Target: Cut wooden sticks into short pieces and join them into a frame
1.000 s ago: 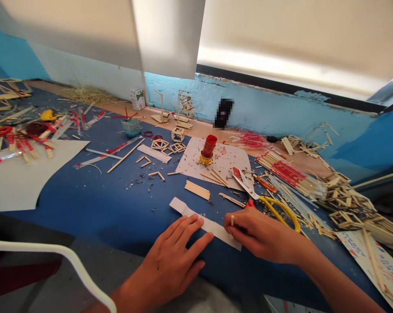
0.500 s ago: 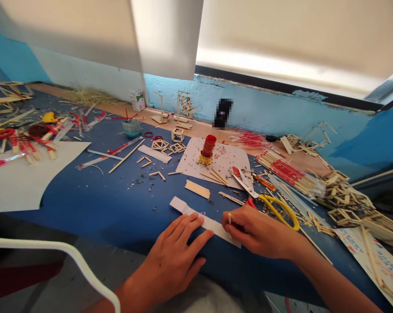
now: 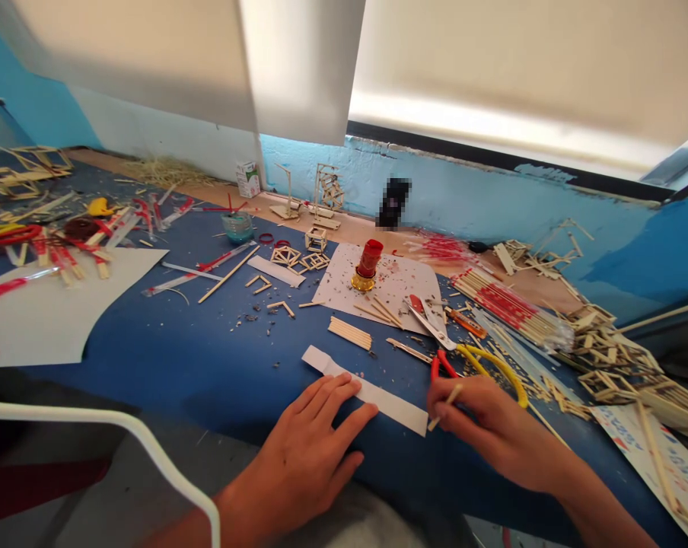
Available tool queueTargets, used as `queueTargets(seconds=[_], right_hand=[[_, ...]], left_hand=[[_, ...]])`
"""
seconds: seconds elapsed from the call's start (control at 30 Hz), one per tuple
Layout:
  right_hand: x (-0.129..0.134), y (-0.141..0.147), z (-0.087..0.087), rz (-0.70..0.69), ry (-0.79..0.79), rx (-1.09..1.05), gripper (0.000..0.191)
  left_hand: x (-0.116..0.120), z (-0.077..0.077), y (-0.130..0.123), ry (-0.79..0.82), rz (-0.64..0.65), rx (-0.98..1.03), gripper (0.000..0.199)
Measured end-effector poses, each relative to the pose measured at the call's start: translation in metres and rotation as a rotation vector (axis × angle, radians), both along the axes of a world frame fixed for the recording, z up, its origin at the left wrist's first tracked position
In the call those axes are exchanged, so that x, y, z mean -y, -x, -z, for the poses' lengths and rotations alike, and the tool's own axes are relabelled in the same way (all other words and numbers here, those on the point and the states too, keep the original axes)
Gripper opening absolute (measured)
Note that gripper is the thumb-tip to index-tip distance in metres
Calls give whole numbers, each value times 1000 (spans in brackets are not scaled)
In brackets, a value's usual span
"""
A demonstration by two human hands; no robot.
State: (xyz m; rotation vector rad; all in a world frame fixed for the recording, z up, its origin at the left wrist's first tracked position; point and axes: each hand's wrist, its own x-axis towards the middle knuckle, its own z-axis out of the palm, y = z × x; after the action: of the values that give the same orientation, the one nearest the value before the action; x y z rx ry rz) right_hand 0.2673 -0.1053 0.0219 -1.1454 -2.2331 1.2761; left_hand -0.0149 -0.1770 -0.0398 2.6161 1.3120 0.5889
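My left hand [image 3: 320,435] lies with its fingers spread on a white paper strip [image 3: 395,406], pressing it against the blue tabletop. Just past the strip's right end, my right hand [image 3: 474,420] pinches a short wooden stick [image 3: 445,406] between thumb and fingers. Red-handled scissors [image 3: 444,365] lie right behind that hand, with yellow-handled scissors [image 3: 498,363] beside them. A row of short wooden sticks [image 3: 349,332] rests beyond the paper strip. Two small angled stick joints [image 3: 281,307] lie farther left.
A red candle [image 3: 370,260] in a gold base stands on a debris-strewn white sheet [image 3: 336,293]. Packaged sticks [image 3: 509,304] and stick frames [image 3: 606,350] crowd the right. Plastic wrappers [image 3: 201,266] and a large paper sheet [image 3: 64,327] occupy the left. A white cable [image 3: 127,441] curves in front.
My right hand has moved right, off the paper strip, and the wooden stick in it now shows more of its length. The left hand stays on the strip. The view has shifted slightly.
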Motion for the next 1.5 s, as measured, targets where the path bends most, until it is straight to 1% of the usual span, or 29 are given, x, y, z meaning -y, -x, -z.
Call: queueTargets(seconds=[0.07,0.1,0.13,0.17,0.23,0.3,0.4,0.47,0.57,0.63,0.67,0.7,0.73,0.77,0.8,0.83,0.87,0.9,0.93,0.97,1.03,1.1,1.2,1.3,1.4,1.5], right_hand=[[3,4,1,190,164,-340,28],[5,8,1,258,256,-502,26],[6,14,1,295,343,-637,25],[7,20,1,296,423,-737,24],[8,32,1,248,541,-879,20],[8,41,2,194,604,-989,16],[9,49,5,144,649,-1077,12],[11,51,7,121,660,-1099,12],[14,51,10,93,630,-1094,12],[9,48,8,137,535,-1052,15],[4,44,6,191,432,-1010,16],[-4,41,3,259,284,-933,18],[-15,38,0,323,101,-807,18],[-28,35,-3,365,-100,-638,18],[-42,33,-5,361,-291,-411,17],[-55,32,-7,307,-448,-163,18],[-68,33,-7,219,-553,70,21],[-79,36,-7,131,-621,269,24],[-87,39,-6,61,-662,406,25],[-92,44,-4,12,-684,493,26],[-97,57,-1,-11,-712,554,28],[-97,72,0,-17,-728,565,32],[-97,95,-1,-106,-697,596,31],[-101,116,-3,-189,-632,659,27],[-104,128,-3,-203,-597,704,25],[-109,135,-2,-196,-566,711,21]], left_hand=[[-3,-7,1,39,23,4,47],[-5,-11,1,57,36,14,45],[-8,-16,2,69,48,35,43],[-10,-21,1,75,56,71,41],[-16,-34,0,60,72,217,38],[-22,-46,-5,55,90,441,32],[-29,-61,-15,132,139,748,19],[-32,-66,-24,181,154,867,16],[-35,-67,-33,194,120,939,14],[-38,-64,-32,125,59,934,7],[-39,-61,-30,70,19,913,6],[-40,-58,-25,18,-22,876,6],[-40,-54,-20,-20,-55,822,6],[-40,-50,-14,-38,-73,756,6],[-39,-46,-9,-38,-71,679,7],[-37,-41,-4,-33,-52,599,8],[-35,-36,-1,-44,-25,515,8],[-32,-31,1,-62,16,419,10],[-29,-26,2,-81,63,324,16],[-26,-21,2,-101,105,235,23],[-21,-13,0,-129,160,100,37],[-18,-6,-1,-150,160,29,45],[-17,0,0,-164,140,-19,49],[-16,1,3,-158,122,-18,46],[-14,2,6,-149,94,-23,45],[-12,4,7,-150,75,-30,48]])
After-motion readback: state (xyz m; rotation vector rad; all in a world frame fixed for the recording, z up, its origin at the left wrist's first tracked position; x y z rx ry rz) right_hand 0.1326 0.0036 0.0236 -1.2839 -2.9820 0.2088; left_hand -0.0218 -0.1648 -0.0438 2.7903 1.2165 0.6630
